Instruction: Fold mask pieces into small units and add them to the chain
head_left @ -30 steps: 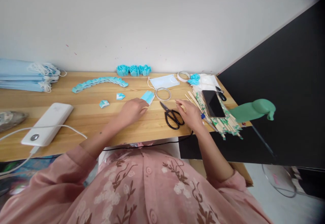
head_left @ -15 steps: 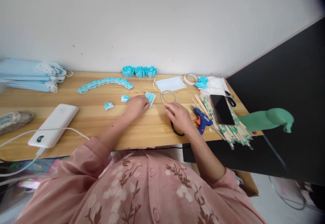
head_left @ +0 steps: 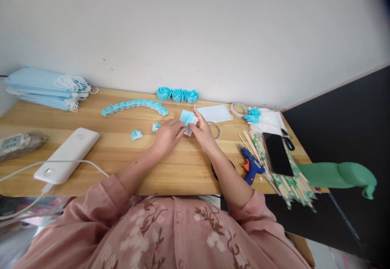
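My left hand (head_left: 167, 135) and my right hand (head_left: 203, 131) meet over the wooden table (head_left: 91, 147), both pinching a folded light-blue mask piece (head_left: 187, 119) held just above the tabletop. Two small folded blue pieces (head_left: 136, 134) (head_left: 156, 126) lie left of my left hand. A curved chain of folded blue pieces (head_left: 134, 105) stretches behind them. Three blue mask flowers (head_left: 177, 94) stand by the wall. A flat white mask (head_left: 215, 113) and a tape ring (head_left: 215, 130) lie right behind my right hand.
A stack of blue masks (head_left: 45, 88) sits at the back left. A white power bank (head_left: 67, 149) with a cable lies front left. On the right are a blue glue gun (head_left: 250, 165), wooden sticks (head_left: 282, 175), a black phone (head_left: 276, 153) and another tape ring (head_left: 239, 108).
My right hand left the scissors and moved left and back to join my left hand on the blue piece, which is lifted off the table. The camera view shifted.
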Demonstrator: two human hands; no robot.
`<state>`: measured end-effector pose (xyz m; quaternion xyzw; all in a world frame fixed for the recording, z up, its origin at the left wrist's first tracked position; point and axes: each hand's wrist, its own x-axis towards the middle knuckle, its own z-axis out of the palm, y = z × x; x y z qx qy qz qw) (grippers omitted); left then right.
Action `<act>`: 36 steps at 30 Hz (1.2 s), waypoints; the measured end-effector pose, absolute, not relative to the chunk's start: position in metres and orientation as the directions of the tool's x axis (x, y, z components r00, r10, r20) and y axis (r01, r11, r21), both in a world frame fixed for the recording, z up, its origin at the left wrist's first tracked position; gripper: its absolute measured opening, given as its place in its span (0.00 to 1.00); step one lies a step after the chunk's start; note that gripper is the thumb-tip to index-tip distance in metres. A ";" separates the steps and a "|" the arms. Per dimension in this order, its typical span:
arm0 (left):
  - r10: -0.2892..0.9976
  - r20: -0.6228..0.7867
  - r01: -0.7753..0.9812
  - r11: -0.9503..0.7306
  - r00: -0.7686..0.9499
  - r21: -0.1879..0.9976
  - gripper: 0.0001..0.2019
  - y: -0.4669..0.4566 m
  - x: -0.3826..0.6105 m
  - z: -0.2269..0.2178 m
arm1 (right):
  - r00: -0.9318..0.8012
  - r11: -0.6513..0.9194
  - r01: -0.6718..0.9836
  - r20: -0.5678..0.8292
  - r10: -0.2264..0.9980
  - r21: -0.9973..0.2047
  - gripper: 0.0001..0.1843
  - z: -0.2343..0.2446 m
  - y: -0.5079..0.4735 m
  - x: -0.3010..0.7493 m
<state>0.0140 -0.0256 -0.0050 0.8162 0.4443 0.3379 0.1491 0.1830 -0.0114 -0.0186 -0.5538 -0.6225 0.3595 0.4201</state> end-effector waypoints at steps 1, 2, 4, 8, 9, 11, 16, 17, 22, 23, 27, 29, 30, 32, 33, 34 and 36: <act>0.834 0.425 0.625 -0.547 0.351 0.557 0.09 -0.025 0.014 -0.006 | -0.032 0.117 0.376 0.113 0.993 -0.919 0.37 -0.019 -0.013 0.183; 0.841 0.429 0.624 -0.536 0.331 0.568 0.09 -0.025 0.014 -0.008 | -0.040 0.111 0.369 0.104 0.994 -0.923 0.37 -0.020 -0.015 0.184; 0.849 0.425 0.621 -0.523 0.315 0.584 0.12 -0.024 0.014 -0.010 | -0.077 0.122 0.365 0.101 0.992 -0.923 0.39 -0.021 -0.019 0.185; 0.856 0.410 0.597 -0.515 0.316 0.615 0.19 -0.021 0.014 -0.012 | -0.161 0.192 0.374 0.140 0.977 -0.908 0.40 -0.020 -0.024 0.183; 0.856 0.410 0.587 -0.515 0.314 0.625 0.21 -0.020 0.013 -0.013 | -0.168 0.207 0.381 0.153 0.974 -0.901 0.40 -0.019 -0.024 0.182; 0.856 0.417 0.571 -0.515 0.306 0.639 0.22 -0.018 0.013 -0.014 | -0.172 0.230 0.407 0.173 0.970 -0.884 0.40 -0.017 -0.026 0.181; 0.867 0.418 0.534 -0.497 0.271 0.685 0.20 -0.015 0.014 -0.019 | -0.172 0.244 0.488 0.182 0.968 -0.838 0.39 -0.013 -0.031 0.181; 0.879 0.409 0.511 -0.476 0.246 0.715 0.20 -0.014 0.014 -0.019 | -0.170 0.250 0.495 0.189 0.967 -0.832 0.39 -0.013 -0.031 0.181; 0.978 0.206 0.107 -0.208 0.029 0.972 0.14 -0.009 0.010 -0.012 | -0.059 0.230 0.535 0.235 0.970 -0.813 0.38 -0.019 -0.026 0.186; 0.991 0.137 -0.025 -0.136 0.013 0.990 0.13 -0.008 0.009 -0.010 | -0.023 0.204 0.545 0.229 0.973 -0.813 0.38 -0.021 -0.024 0.187; 0.995 -0.016 -0.389 0.052 0.096 0.920 0.11 -0.006 0.007 -0.003 | -0.003 0.200 0.562 0.240 0.971 -0.802 0.35 -0.022 -0.020 0.189; 0.984 -0.025 -0.459 0.106 0.179 0.882 0.11 -0.008 0.008 -0.001 | -0.010 0.265 0.544 0.310 0.951 -0.796 0.31 -0.018 -0.021 0.188; 0.975 -0.023 -0.474 0.127 0.219 0.872 0.12 -0.009 0.009 -0.001 | 0.002 0.289 0.521 0.339 0.941 -0.803 0.30 -0.016 -0.022 0.187; 0.959 -0.020 -0.475 0.157 0.281 0.866 0.14 -0.011 0.011 -0.001 | 0.029 0.296 0.449 0.345 0.938 -0.843 0.28 -0.012 -0.024 0.187; 0.954 -0.021 -0.465 0.166 0.301 0.870 0.14 -0.013 0.012 -0.001 | 0.036 0.286 0.411 0.329 0.944 -0.866 0.28 -0.010 -0.026 0.186; 0.949 -0.021 -0.451 0.169 0.314 0.877 0.15 -0.014 0.013 -0.001 | 0.037 0.273 0.380 0.309 0.950 -0.884 0.28 -0.008 -0.027 0.186; 0.943 -0.017 -0.412 0.161 0.332 0.897 0.16 -0.016 0.014 -0.003 | 0.027 0.257 0.346 0.283 0.959 -0.902 0.28 -0.006 -0.029 0.185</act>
